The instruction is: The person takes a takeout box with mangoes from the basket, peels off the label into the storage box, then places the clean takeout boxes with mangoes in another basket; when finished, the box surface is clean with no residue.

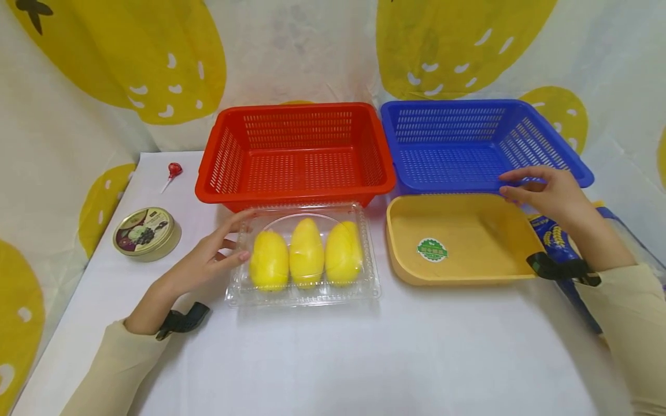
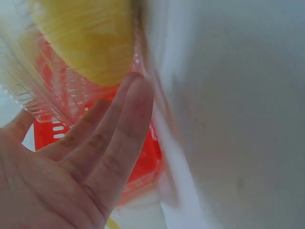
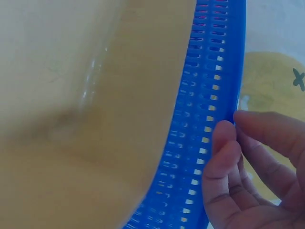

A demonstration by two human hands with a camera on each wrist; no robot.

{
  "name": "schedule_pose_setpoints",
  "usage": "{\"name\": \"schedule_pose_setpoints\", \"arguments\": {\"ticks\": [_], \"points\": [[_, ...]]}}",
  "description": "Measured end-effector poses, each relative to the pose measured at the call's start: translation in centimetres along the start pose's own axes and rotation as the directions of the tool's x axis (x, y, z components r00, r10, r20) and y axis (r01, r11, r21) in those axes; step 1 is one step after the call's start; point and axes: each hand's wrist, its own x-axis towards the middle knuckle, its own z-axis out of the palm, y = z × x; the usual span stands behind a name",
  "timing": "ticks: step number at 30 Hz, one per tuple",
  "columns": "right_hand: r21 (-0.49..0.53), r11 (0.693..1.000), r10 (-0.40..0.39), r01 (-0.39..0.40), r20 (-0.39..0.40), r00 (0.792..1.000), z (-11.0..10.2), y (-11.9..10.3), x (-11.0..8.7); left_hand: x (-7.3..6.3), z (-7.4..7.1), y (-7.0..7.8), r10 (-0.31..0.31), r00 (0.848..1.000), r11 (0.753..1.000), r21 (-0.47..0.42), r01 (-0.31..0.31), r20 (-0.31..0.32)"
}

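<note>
- Bright light is filling the head view.
- Soft shadows are falling on the bench (image 1: 322,358) beside both sleeves (image 1: 111,367).
- Glints are dotting the clear container (image 1: 307,300).
- Wrist views are looking dimmer, hazier.

Table (image 1: 333,358): baskets (image 1: 302,170), tray (image 1: 468,237), box (image 1: 307,299), tin (image 1: 147,234) (bag (image 1: 559,237), probably).

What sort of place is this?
Probably a staged tabletop set: white-covered table, yellow-patterned cloth hung behind, red basket and blue basket side by side.
</note>
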Motion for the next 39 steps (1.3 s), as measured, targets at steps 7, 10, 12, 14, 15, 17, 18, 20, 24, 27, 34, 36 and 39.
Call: {"name": "schedule_pose_setpoints", "arguments": {"ticks": [7,10,12,14,15,17,18,20,24,27,34,36,39], "points": [[0.023,1.0,-0.015,0.015,-0.018,1.0,0.1,0.3,0.0,-0.1,0.1,0.6,-0.046,0.999,0.997,-0.064,0.045,-0.015],[0.007,1.0,-0.017,0.017,-0.024,1.0,0.1,0.4,0.0,-0.2,0.1,1.0,-0.082,0.996,0.994,-0.075,0.08,-0.025],[0.002,1.0,-0.016,0.016,-0.024,1.0,0.0,0.4,0.0,-0.3,0.1,1.1,-0.095,0.995,0.992,-0.089,0.092,-0.031],[0.005,1.0,-0.012,0.012,-0.022,1.0,0.0,0.4,0.0,-0.3,0.2,1.2,-0.102,0.994,0.99,-0.101,0.098,-0.034],[0.006,1.0,-0.007,0.008,-0.02,1.0,0.0,0.4,0.0,-0.3,0.2,1.2,-0.103,0.994,0.99,-0.105,0.098,-0.038],[0.007,1.0,0.001,-0.001,-0.016,1.0,0.1,0.4,0.0,-0.3,0.1,1.2,-0.1,0.994,0.989,-0.114,0.095,-0.04],[0.002,1.0,0.006,-0.006,-0.014,1.0,0.1,0.4,0.0,-0.3,0.1,1.1,-0.097,0.994,0.989,-0.117,0.092,-0.041],[-0.007,1.0,0.013,-0.013,-0.012,1.0,0.1,0.4,0.0,-0.3,0.1,1.1,-0.088,0.995,0.99,-0.116,0.083,-0.041],[-0.008,1.0,0.019,-0.019,-0.008,1.0,0.1,0.4,0.0,-0.4,0.0,1.0,-0.081,0.996,0.988,-0.132,0.075,-0.038],[0.0,1.0,0.017,-0.017,-0.005,1.0,0.2,0.5,-0.1,-0.5,0.0,0.9,-0.074,0.997,0.987,-0.148,0.068,-0.035],[0.017,1.0,0.009,-0.009,-0.012,1.0,0.3,0.6,-0.1,-0.8,0.1,1.2,-0.008,1.0,0.982,-0.187,0.007,-0.007],[0.02,1.0,0.016,-0.016,-0.01,1.0,0.3,0.6,-0.1,-0.8,0.1,1.4,0.005,1.0,0.98,-0.201,-0.006,-0.002],[0.025,0.999,0.024,-0.024,-0.009,1.0,0.3,0.7,-0.1,-0.7,0.2,1.6,0.012,1.0,0.979,-0.205,-0.012,-0.004]]}}
